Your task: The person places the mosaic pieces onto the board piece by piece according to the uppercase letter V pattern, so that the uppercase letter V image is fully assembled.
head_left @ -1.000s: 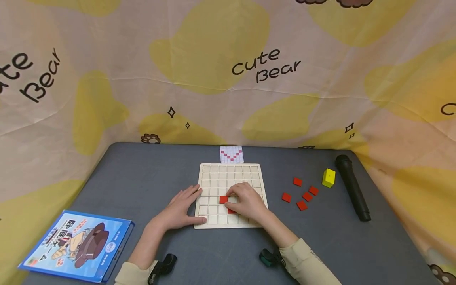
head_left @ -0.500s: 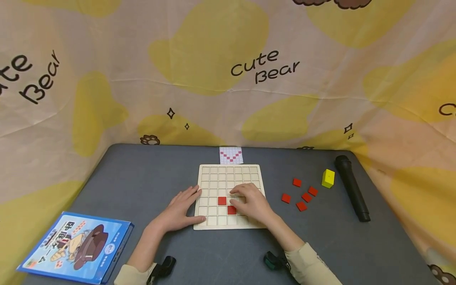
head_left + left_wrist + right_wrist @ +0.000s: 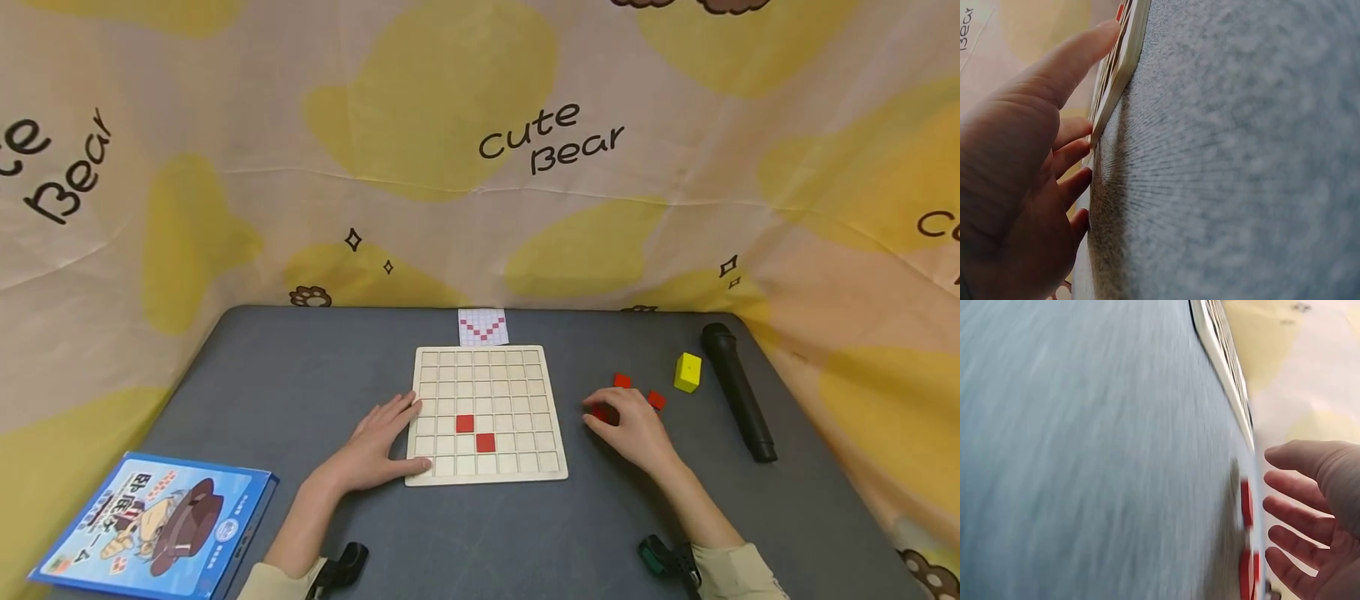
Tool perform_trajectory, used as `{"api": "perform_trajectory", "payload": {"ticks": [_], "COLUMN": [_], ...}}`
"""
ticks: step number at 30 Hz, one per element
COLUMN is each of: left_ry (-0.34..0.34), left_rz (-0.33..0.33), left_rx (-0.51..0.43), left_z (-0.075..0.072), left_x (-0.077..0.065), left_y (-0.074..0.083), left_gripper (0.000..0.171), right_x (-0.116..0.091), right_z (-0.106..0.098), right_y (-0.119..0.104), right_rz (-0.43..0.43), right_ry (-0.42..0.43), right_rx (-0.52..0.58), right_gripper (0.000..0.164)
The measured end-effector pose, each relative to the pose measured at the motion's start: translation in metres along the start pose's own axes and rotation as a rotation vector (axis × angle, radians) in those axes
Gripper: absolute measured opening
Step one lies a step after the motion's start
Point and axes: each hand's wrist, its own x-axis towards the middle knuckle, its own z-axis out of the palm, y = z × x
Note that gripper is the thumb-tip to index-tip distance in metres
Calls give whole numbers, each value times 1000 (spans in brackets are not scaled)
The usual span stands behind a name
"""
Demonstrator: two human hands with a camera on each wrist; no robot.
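Note:
A pale wooden grid board (image 3: 517, 400) lies on the table, with one red square tile (image 3: 465, 423) in a cell and another red tile (image 3: 486, 442) one cell lower and to the right. My left hand (image 3: 373, 450) rests at the board's left edge, thumb on the near corner and fingers spread along the side. Over the loose tiles to the right, my right hand (image 3: 636, 429) hovers with thumb and fingers apart. A red tile (image 3: 1247, 503) lies beneath it in the right wrist view, not gripped. The hand partly covers the loose tiles in the head view.
Behind the board lies a small card (image 3: 483, 327) printed with a red V pattern. A yellow block (image 3: 687, 372) and a black microphone (image 3: 738, 392) are at the right. A blue boxed set or book (image 3: 157, 525) lies at the front left.
My right hand has left the board and moved right, over the loose red tiles. Both tiles on the board are now uncovered. My left hand has stayed at the board's edge.

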Motion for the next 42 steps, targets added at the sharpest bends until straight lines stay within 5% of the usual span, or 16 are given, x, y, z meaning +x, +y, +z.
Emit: {"api": "perform_trajectory", "payload": {"ticks": [7, 23, 42], "left_ry": [36, 45, 42], "left_rz": [29, 48, 45], "left_rx": [-1, -32, -50], "left_z": [0, 5, 4], "left_x": [-2, -4, -3], "left_y": [0, -1, 0], "left_gripper": [89, 86, 86], "right_x": [-13, -14, 16], "right_z": [-13, -9, 17], "right_y": [18, 27, -11], "right_rz": [4, 47, 97], "right_ry": [28, 28, -5], "right_rx": [-21, 7, 121], "right_gripper": [21, 22, 23]}}
